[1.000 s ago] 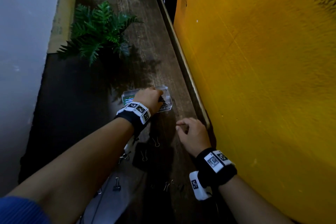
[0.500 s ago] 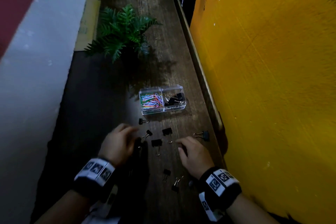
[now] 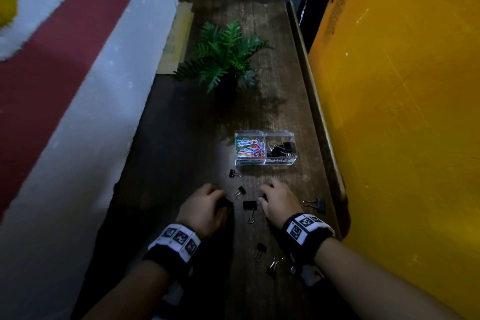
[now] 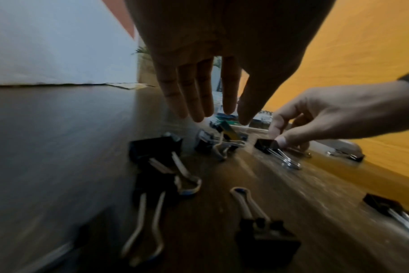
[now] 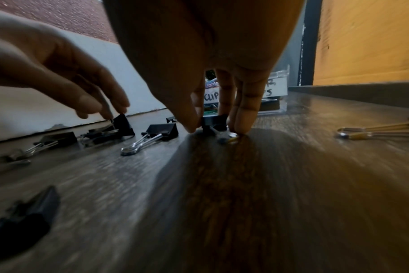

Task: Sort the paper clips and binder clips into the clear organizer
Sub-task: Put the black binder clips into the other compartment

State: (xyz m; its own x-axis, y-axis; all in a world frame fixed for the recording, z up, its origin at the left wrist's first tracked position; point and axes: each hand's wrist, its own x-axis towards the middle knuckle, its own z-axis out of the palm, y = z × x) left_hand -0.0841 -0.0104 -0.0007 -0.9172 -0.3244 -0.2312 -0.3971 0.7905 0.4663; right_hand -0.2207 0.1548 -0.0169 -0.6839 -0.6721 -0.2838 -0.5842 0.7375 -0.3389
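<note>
The clear organizer (image 3: pixel 265 162) stands on the wooden table; coloured paper clips (image 3: pixel 248 147) fill its left compartment and black binder clips (image 3: pixel 281 149) its right. Several loose binder clips lie in front of it. My right hand (image 3: pixel 262 196) pinches one black binder clip (image 5: pixel 214 122) between thumb and fingers, the clip still on the table. My left hand (image 4: pixel 213 118) hovers with straight fingers over a cluster of binder clips (image 4: pixel 155 149). In the right wrist view its fingertips (image 5: pixel 119 109) reach down to a clip (image 5: pixel 123 123).
A fern-like plant (image 3: pixel 223 54) stands behind the organizer. A yellow wall (image 3: pixel 402 112) and a raised wooden rim (image 3: pixel 319 117) close off the right side, and a white wall (image 3: pixel 91 112) the left. More binder clips (image 3: pixel 261 248) lie near my wrists, and one (image 3: pixel 318 204) by the rim.
My left hand has drawn back from the organizer to the loose clips near me. My right hand has moved forward and closed its fingers on a binder clip.
</note>
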